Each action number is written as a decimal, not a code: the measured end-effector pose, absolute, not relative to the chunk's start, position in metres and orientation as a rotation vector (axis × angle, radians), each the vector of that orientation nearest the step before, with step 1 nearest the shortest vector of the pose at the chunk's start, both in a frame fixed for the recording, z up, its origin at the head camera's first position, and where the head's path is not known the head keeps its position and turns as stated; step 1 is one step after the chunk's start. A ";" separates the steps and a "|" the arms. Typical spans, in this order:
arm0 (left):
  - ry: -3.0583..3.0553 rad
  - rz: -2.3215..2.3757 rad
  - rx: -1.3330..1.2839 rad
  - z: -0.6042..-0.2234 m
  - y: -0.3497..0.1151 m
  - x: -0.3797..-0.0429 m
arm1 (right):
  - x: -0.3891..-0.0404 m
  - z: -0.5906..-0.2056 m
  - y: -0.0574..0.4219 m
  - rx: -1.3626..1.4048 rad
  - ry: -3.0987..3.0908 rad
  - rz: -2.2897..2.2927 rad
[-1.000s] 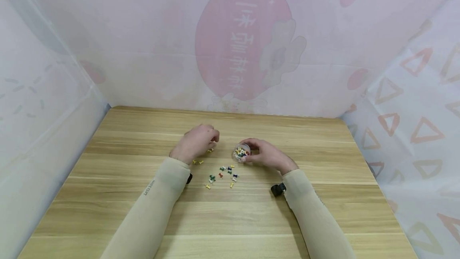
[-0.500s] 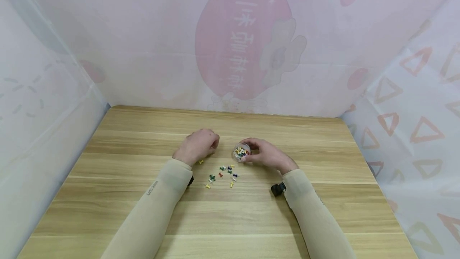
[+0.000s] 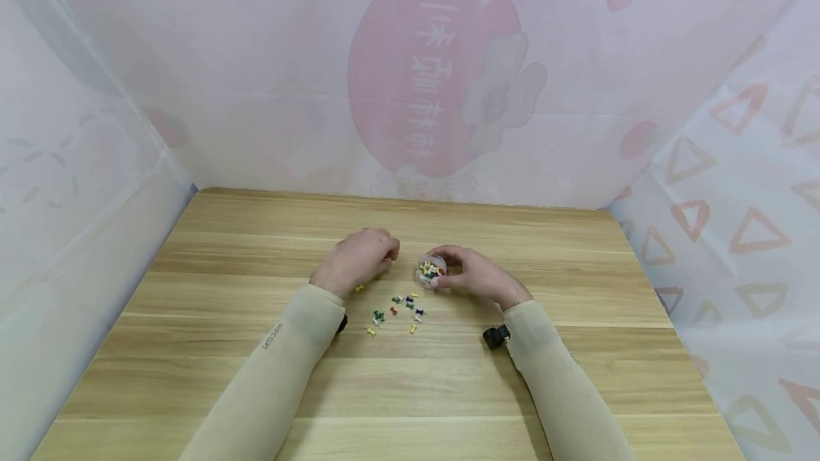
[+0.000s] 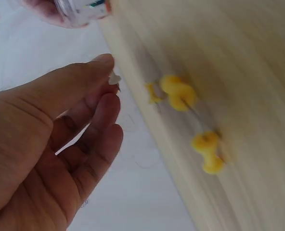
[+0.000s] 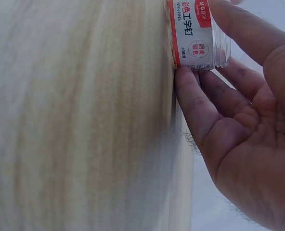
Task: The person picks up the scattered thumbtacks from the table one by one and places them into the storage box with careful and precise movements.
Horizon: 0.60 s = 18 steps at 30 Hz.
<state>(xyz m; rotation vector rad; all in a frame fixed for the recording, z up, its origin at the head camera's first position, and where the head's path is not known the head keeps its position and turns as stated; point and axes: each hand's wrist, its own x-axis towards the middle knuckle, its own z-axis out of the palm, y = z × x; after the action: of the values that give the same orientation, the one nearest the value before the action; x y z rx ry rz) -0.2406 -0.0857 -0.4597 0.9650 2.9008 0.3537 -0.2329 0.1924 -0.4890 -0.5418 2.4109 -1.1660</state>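
Between thumb and forefinger my left hand (image 3: 357, 260) pinches a white push pin (image 4: 114, 78), its metal point showing below the fingertips in the left wrist view. To the right, my right hand (image 3: 479, 277) holds a clear jar (image 3: 430, 272) upright on the table, fingers and thumb round its sides. The jar has no lid on and contains push pins of several colours; its red and white label (image 5: 193, 36) faces the right wrist camera. Below the left palm lie a few yellow push pins (image 4: 210, 151), mostly hidden from the head view.
Loose push pins in green, white, blue, yellow and red, such as a red push pin (image 3: 393, 311), are scattered on the wooden table (image 3: 410, 390) in front of the jar. A patterned pink backdrop (image 3: 288, 91) rises behind the table, with pale sheets at both sides.
My left hand first dips to the pins on the table, its fingers drawing together, then moves slightly right towards the jar with the white push pin. The right hand and jar stay put.
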 end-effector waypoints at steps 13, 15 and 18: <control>2.836 0.653 1.117 -0.449 -0.066 -0.228 | -0.231 -0.488 0.192 -0.547 2.420 -1.159; 2.829 0.662 1.140 -0.449 -0.062 -0.226 | -0.232 -0.488 0.193 -0.547 2.416 -1.164; 2.824 0.664 1.167 -0.449 -0.056 -0.224 | -0.231 -0.488 0.193 -0.538 2.423 -1.160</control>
<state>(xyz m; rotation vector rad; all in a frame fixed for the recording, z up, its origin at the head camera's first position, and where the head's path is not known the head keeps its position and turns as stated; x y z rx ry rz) -0.2237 -0.0556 -0.4491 1.1675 2.8237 0.6643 -0.2312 0.1931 -0.4878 -0.5383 2.4231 -1.1602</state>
